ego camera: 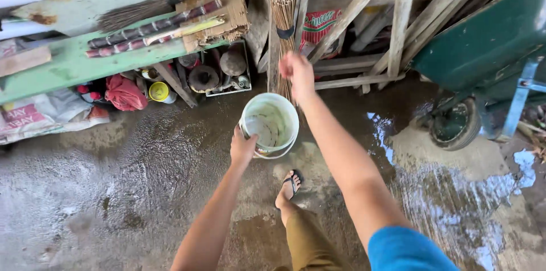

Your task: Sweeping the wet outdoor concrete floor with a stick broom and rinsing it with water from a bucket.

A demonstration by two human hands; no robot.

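Concrete floor [131, 168], wet and dark, fills most of the view, with a shining puddle [455, 191] at right. One green wheelbarrow [483, 43] stands at the right edge, cut off by the frame, a single wheel [453, 124] showing beneath it. One green bench [74, 60] runs along the left, carrying two sugarcane stalks [151, 29], one dark hand broom [142, 10] and a piece of cardboard [219, 6]. Under it sit a red bag [124, 93], a yellow-lidded tin [160, 92] and a crate [227, 69] of round things too dim to make out. Wooden slats [375, 15] lean against the back, how many is hard to count.

One stick broom [283, 26], bound with a dark band, stands upright against a post. The right hand [297, 73] is on its lower part, fingers curled round the sticks in a grasp. One white bucket [269, 125] hangs just above the floor; the left hand [243, 149] grips its rim, fingers closed over the edge. Bucket and broom are just beside each other. One foot [289, 188] in a black sandal shows below; the other is hidden.
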